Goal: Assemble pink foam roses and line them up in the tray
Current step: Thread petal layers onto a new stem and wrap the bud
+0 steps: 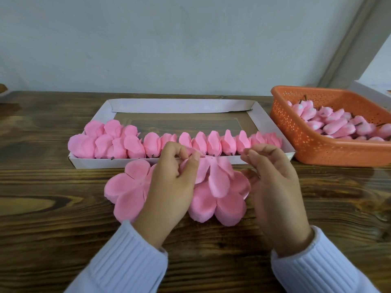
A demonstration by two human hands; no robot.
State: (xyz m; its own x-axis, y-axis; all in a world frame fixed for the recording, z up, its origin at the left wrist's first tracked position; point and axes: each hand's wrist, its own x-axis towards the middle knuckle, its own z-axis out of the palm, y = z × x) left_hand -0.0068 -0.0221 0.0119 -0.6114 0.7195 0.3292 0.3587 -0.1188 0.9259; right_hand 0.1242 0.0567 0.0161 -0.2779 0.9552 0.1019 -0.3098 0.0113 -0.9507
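Observation:
Several assembled pink foam roses (213, 143) stand in a row along the near side of the white cardboard tray (179, 105). In front of the tray, flat pink petal sheets (129, 187) lie in a pile on the table. My left hand (173, 178) pinches one petal sheet (218, 176) and lifts its far edge off the pile. My right hand (273, 178) hovers beside that sheet with its fingers loosely curled and nothing plainly held in them.
An orange perforated basket (306, 142) at the right holds several pink rose buds (338, 123) with dark stems. A white box corner (372, 92) shows behind it. The wooden table (53, 208) meets a pale wall at the back.

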